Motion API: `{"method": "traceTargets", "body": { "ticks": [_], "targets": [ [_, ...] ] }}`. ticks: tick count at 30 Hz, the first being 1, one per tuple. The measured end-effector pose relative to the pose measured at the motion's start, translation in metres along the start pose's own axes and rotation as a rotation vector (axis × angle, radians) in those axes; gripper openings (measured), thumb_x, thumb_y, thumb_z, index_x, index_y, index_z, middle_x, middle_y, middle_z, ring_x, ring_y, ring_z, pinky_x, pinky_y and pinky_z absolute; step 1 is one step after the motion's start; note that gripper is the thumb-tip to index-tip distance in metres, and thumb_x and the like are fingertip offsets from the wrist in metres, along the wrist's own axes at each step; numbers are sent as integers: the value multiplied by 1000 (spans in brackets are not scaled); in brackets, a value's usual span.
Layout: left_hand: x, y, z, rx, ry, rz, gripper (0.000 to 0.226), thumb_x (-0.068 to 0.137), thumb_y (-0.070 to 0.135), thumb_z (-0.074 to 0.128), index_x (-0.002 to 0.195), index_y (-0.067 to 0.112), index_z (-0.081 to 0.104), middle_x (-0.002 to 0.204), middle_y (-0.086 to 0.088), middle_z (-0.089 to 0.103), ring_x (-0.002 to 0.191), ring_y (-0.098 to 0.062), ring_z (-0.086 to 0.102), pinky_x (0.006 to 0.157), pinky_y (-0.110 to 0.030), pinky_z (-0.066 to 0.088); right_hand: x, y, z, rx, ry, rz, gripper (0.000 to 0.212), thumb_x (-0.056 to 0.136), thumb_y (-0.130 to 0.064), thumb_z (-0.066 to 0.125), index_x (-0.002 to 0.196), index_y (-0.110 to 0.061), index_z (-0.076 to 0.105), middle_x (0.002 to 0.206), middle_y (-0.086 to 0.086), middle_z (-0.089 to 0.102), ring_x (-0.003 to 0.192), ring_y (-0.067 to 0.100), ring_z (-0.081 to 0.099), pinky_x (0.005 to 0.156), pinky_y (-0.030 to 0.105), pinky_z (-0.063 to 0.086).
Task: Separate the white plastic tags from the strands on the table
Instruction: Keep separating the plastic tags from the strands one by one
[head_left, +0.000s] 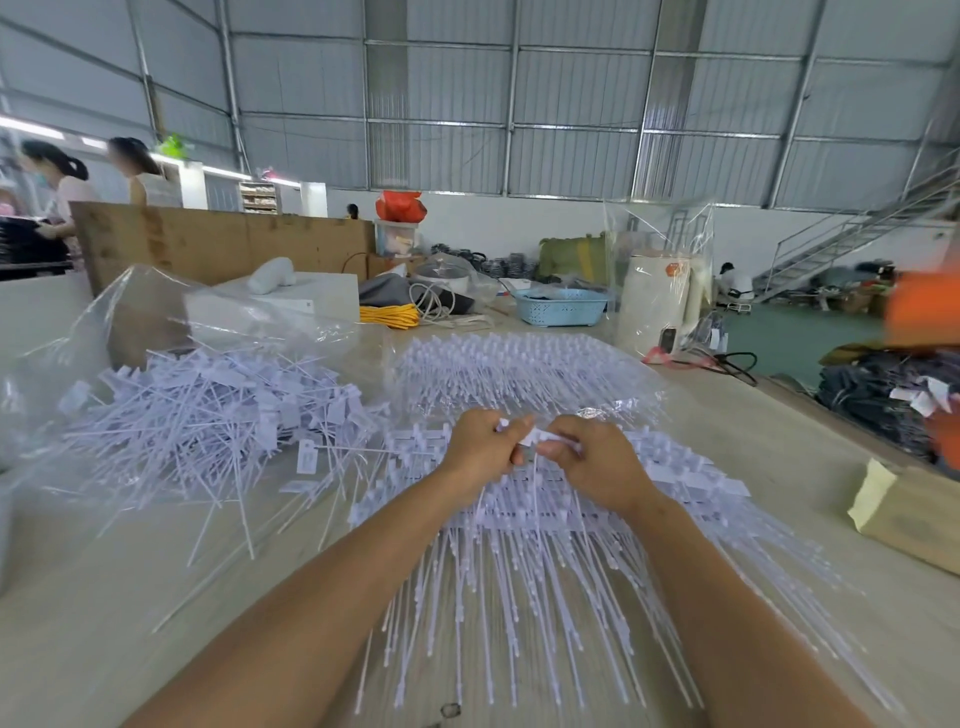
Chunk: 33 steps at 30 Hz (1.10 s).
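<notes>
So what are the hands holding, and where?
Both hands, left hand and right hand, pinch one white plastic tag between their fingertips, at its flat head end; its strand hangs down.

The white tag (535, 435) pinched between the left hand (485, 441) and right hand (597, 460) was largely covered by the fingers, and its join to the strands (519, 561) could not be made out. The strand tips were smeared by blur toward the lower edge. An orange shape (922, 306) was cut off at the right edge and left unidentified.
</notes>
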<state>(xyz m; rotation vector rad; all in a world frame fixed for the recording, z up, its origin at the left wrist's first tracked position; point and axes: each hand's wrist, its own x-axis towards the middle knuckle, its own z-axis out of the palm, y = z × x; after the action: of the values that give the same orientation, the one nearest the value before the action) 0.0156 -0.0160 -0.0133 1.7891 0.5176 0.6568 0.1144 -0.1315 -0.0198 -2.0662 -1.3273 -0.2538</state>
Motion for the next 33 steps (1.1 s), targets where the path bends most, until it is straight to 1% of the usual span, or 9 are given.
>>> {"method": "traceTargets", "body": {
  "ticks": [8, 16, 21, 23, 25, 27, 29, 31, 33],
  "targets": [
    [-2, 18, -7, -120, -41, -238, 27, 85, 12, 62, 60, 8, 53, 35, 2, 44, 25, -7, 30, 31, -11, 18, -4, -9, 1, -181, 236, -214, 20, 85, -24, 67, 78, -5, 67, 68, 6, 65, 63, 27, 61, 70, 36, 40],
    [-3, 46, -27, -456, -413, -370, 34, 97, 17, 42, 63, 14, 42, 34, 7, 33, 22, 0, 22, 23, -10, 11, 4, -24, -9, -30, 334, -246, 12, 88, -11, 63, 78, -4, 62, 64, -6, 50, 58, 16, 43, 59, 35, 40],
    [-18, 79, -34, -454, -750, -71, 33, 84, 28, 48, 53, 16, 50, 36, 8, 35, 24, 3, 25, 24, -9, 18, -2, 2, -8, 40, 299, 23, 17, 93, -21, 58, 91, -5, 64, 72, 1, 54, 67, 22, 49, 57, 29, 29],
    [-17, 86, -28, -531, -651, -44, 29, 90, 29, 48, 67, 12, 48, 42, 6, 44, 27, 2, 29, 26, -9, 21, -2, 2, -9, 98, 302, 54, 17, 93, -20, 56, 93, -5, 63, 74, 3, 56, 69, 24, 52, 60, 30, 35],
    [-12, 77, -21, -499, -357, -70, 23, 96, 20, 51, 77, 7, 53, 48, 2, 53, 32, -1, 34, 29, -11, 23, 3, -5, -10, 127, 318, 15, 15, 93, -18, 57, 93, -4, 63, 74, 4, 57, 69, 25, 52, 62, 30, 38],
    [-7, 59, -14, -266, -28, -82, 14, 94, 13, 57, 81, 7, 60, 58, -4, 59, 39, -7, 41, 37, -18, 31, 4, -12, -11, 136, 323, -30, 13, 91, -15, 58, 94, -4, 63, 75, 3, 55, 70, 24, 51, 64, 30, 40],
    [-2, 39, -9, 0, 156, -40, 22, 92, 23, 61, 74, 11, 55, 69, -7, 56, 51, -11, 43, 49, -22, 34, 3, -14, -11, 151, 301, -66, 12, 90, -12, 60, 94, -1, 63, 78, 6, 56, 73, 25, 52, 66, 33, 41],
    [-1, 28, -4, 55, 95, 31, 38, 91, 41, 58, 77, 6, 50, 68, -4, 46, 53, -12, 38, 50, -24, 30, 2, -15, -10, 142, 266, -111, 10, 88, -8, 61, 93, 1, 62, 82, 10, 57, 75, 25, 52, 66, 32, 40],
    [-5, 27, 1, -20, -100, 82, 51, 91, 51, 53, 83, 1, 61, 68, -6, 52, 54, -13, 42, 51, -22, 31, 2, -15, -8, 123, 238, -151, 9, 86, -4, 62, 92, 2, 62, 84, 12, 54, 77, 23, 51, 67, 30, 38]
  ]
}}
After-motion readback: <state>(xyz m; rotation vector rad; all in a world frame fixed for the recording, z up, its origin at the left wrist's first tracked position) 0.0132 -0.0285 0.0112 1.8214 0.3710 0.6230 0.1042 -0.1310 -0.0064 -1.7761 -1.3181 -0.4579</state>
